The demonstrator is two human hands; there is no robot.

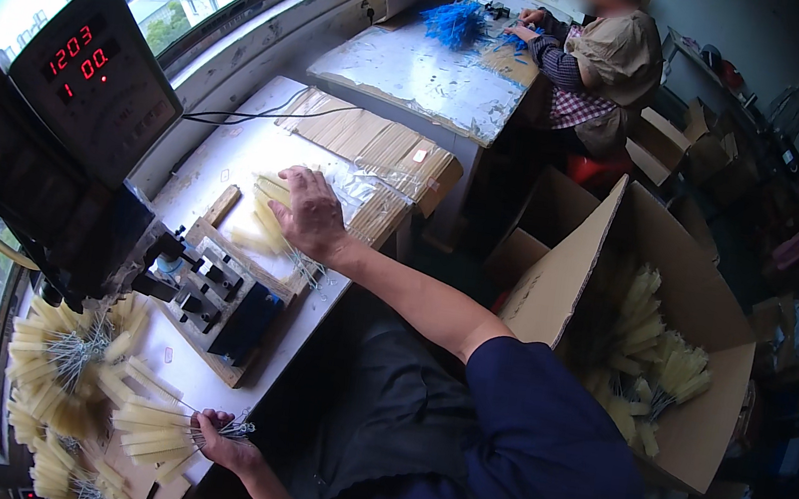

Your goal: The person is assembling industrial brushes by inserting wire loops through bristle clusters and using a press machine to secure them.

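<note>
My left hand (228, 444) is closed round the wire stems of a fanned bundle of pale yellow wire-stemmed brushes (156, 428), low at the table's near left edge. The looped wire ends stick out past my fingers. Farther up, my right hand (311, 213) is over a small group of loose brushes (260, 223) on the white table, fingers spread from the thumb. Between the hands stands a metal clamping fixture (212, 291) on a wooden board, below a dark machine head (68, 236) with a red digital display.
Piles of the same brushes (68, 352) lie at the left. Flattened cardboard (364, 139) covers the table's far end. An open carton (689, 429) with more brushes stands at my right. Beyond, a co-worker (605, 65) sits at another table with blue pieces (453, 22).
</note>
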